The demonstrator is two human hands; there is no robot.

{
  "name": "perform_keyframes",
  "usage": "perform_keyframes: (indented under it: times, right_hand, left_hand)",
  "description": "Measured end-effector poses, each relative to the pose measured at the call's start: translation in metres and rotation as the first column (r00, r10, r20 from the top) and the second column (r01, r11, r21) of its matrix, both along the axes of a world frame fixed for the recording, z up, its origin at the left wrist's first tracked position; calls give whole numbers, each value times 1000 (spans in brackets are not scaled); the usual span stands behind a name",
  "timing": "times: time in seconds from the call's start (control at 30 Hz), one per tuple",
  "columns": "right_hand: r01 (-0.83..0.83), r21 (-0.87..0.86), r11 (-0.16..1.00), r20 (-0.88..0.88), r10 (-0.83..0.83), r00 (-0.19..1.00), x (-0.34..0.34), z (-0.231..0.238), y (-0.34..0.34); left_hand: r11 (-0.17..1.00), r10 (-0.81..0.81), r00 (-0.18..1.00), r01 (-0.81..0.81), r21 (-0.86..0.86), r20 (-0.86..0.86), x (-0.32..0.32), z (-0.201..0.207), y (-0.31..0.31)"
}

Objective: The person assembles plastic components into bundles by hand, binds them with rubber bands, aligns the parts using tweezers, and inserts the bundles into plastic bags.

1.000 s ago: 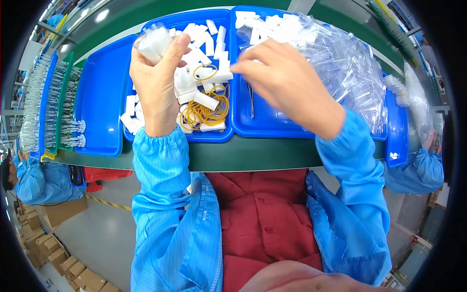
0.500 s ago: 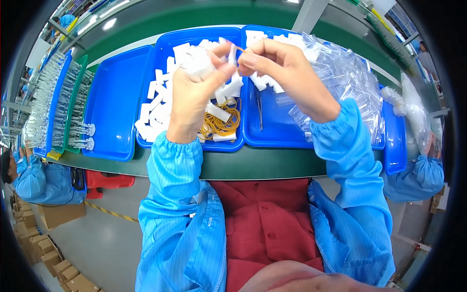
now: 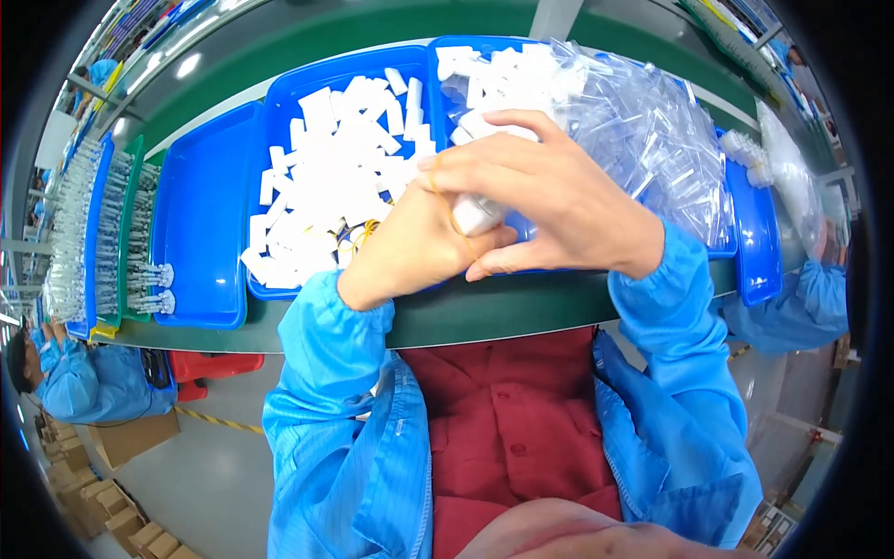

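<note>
Close in front of me, over the near edge of the trays, my left hand [image 3: 410, 244] is closed round a bundle of white pieces [image 3: 478, 215]. Much of the bundle is hidden by the fingers. A thin yellow rubber band [image 3: 455, 224] runs across the left hand and along the bundle. My right hand [image 3: 573, 200] arches over the bundle from the right, its fingers drawing on the band. Beyond the hands, short white pieces [image 3: 321, 186] fill a blue tray [image 3: 270, 112], with more yellow rubber bands [image 3: 358, 233] among them.
A second blue tray [image 3: 480, 41] holds white pieces and clear plastic sleeves [image 3: 652, 140]. Another blue tray [image 3: 200, 214] lies to the left, beside upright racks of clear parts [image 3: 116, 224]. At far right stands a narrow blue tray [image 3: 757, 238]. Co-workers sit left [image 3: 88, 373] and right [image 3: 792, 303].
Both hands have come nearer to me from above the white pieces. The rubber band, earlier between the hands at the fingertips, is now stretched around the left hand and bundle.
</note>
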State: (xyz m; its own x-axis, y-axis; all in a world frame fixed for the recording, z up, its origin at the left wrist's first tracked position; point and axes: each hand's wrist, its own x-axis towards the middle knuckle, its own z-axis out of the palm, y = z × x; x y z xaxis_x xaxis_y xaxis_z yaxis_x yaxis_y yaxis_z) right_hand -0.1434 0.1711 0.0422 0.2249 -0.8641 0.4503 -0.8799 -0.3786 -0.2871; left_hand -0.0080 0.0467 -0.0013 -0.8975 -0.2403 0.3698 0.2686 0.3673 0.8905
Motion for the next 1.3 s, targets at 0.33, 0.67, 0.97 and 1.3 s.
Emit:
perform_keyframes:
  times: [0.33,0.67,0.97,1.3]
  right_hand:
    - [-637,-252,729,881,445,160,-49,-4,39]
    - [244,-24,969,937,-63,344,-19,-23,-1]
    - [307,40,951,-5,-307,952,3,6,43]
    - [34,-571,820,-138,-137,981,45,4,60]
  left_hand:
    - [727,361,932,-272,630,-14,19,12,-29]
    - [977,-130,954,169,127,-270,20,14,22]
    - [877,298,953,-294,-381,-50,19,23,41]
    - [120,15,893,-448,886,450,32,20,95]
